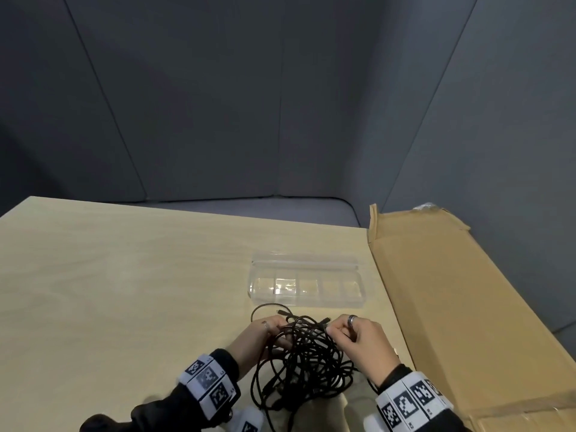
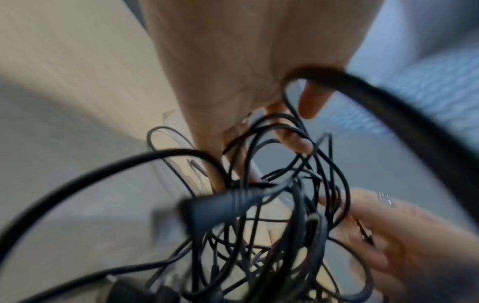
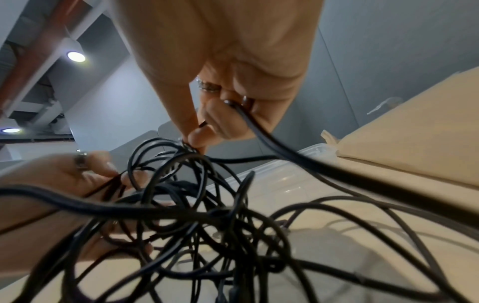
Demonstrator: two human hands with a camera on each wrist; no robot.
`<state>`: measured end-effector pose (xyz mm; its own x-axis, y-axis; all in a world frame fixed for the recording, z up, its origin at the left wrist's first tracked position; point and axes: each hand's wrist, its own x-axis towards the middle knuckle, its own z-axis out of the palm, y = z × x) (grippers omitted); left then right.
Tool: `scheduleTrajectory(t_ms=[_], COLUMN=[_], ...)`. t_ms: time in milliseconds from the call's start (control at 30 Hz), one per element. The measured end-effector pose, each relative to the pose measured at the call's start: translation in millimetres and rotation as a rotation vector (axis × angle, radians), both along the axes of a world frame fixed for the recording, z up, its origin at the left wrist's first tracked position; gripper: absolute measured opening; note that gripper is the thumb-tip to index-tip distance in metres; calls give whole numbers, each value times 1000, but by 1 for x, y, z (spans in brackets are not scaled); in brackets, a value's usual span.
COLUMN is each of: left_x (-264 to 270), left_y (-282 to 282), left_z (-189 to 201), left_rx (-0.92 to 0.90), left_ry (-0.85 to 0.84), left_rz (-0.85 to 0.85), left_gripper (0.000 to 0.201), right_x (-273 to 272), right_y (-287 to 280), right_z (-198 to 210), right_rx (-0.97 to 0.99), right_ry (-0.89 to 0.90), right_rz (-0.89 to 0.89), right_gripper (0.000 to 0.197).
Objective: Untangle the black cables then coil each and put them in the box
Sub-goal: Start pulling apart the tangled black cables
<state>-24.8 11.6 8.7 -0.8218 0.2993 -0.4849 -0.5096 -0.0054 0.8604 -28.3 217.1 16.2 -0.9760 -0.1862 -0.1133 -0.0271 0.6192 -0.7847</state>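
A tangle of black cables (image 1: 304, 353) hangs between both hands just above the wooden table (image 1: 124, 275), near its front edge. My left hand (image 1: 265, 333) grips several strands on the tangle's left side; in the left wrist view its fingers (image 2: 293, 139) curl through the loops. My right hand (image 1: 352, 330) pinches strands at the upper right, thumb and forefinger together on a cable (image 3: 259, 131) in the right wrist view. The clear plastic box (image 1: 307, 283), with several compartments and its lid open, lies just beyond the cables.
A long flat cardboard carton (image 1: 452, 291) lies along the table's right side, close to my right hand. Grey padded walls stand behind the table. Bare tabletop stretches to the left of the box and hands.
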Motion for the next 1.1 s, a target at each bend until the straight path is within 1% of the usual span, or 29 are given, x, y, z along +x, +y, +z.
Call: scheduleTrajectory(t_ms=[33,100,200,333,367,433,567,633,667,767,833,933,1000,1100], left_x=[0,1,2,1,1,1,-4,-5,-5,-4,-5,-7,-5,-1], left_y=[1,1,-3,-3,-3,-2,-4,-5,-4,-2,-4,-6,-7,-3], left_z=[1,1,-12,-24,-25,-27,-32,-34,-35,-40,-39,-24,-9,14], left_rx=[21,47,38,-45,-84,-198,-410,-447,-455,-535,-592,-597,-575,-489], left_ry=[-34,-57,-41,-46,-43,-4,184,243,263,332,364,407,447,522], left_rz=[20,64,127,155,138,33,-178,-233,-255,-325,-318,-226,-196,-225], left_gripper=[17,11,8,24,24,24,30,36,35,25,23,23,25,22], right_x=[0,1,2,4,4,5,6,6,5,7,7,4,2,4], right_y=[0,-1,-2,-3,-3,-2,-1,-2,-2,1,3,14,25,37], right_z=[-2,-3,-3,-4,-4,-5,-11,-13,-14,-15,-14,-5,0,7], right_rx=[8,35,64,34,25,-1,-44,-64,-69,-98,-109,-158,-130,-65], right_ry=[2,9,5,-23,-25,-38,-70,-98,-105,-129,-149,-211,-215,-213], right_rz=[-1,4,12,30,33,29,-3,-20,-25,-26,-29,-49,0,109], right_gripper=[18,23,27,23,21,17,16,15,15,15,14,14,16,21])
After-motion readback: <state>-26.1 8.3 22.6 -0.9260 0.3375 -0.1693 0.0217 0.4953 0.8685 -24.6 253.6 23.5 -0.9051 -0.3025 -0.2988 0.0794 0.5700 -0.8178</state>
